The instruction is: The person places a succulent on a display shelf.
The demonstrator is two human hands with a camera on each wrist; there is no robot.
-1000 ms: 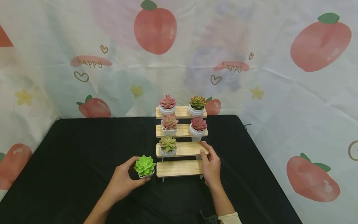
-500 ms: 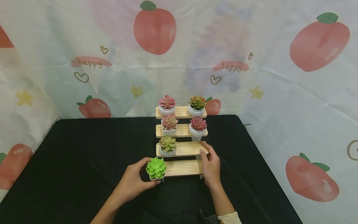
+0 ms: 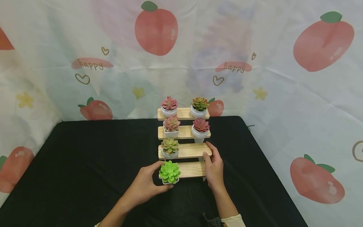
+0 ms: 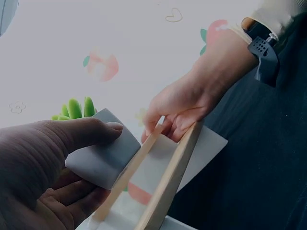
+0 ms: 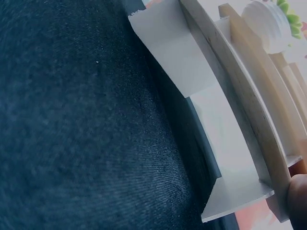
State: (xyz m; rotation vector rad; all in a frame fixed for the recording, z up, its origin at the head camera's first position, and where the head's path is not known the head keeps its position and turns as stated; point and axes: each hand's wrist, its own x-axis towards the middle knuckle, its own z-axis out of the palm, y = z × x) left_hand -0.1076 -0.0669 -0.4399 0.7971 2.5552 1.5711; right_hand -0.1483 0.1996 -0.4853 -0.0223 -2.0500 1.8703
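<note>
My left hand [image 3: 146, 183] pinches a bright green potted succulent [image 3: 170, 172] between thumb and fingers, at the left end of the lowest board [image 3: 192, 170] of a tiered wooden plant stand. In the left wrist view its white pot [image 4: 103, 151] is tilted close to the boards; whether it touches them I cannot tell. My right hand [image 3: 214, 168] grips the right end of the second-lowest board [image 3: 193, 150]. A fingertip [image 5: 298, 194] of it shows at the edge of the right wrist view, beside the stand's white supports [image 5: 230, 134].
Several other potted succulents stand on the upper boards, among them a pale green one [image 3: 170, 146] and a dark pink one [image 3: 200, 126]. Black cloth [image 3: 99, 151] covers the table. A fruit-printed curtain [image 3: 181, 75] hangs behind it.
My left hand has carried the bright green succulent rightward, from beside the stand to over the left end of the lowest board. The right hand keeps its grip, its fingers shifting only slightly.
</note>
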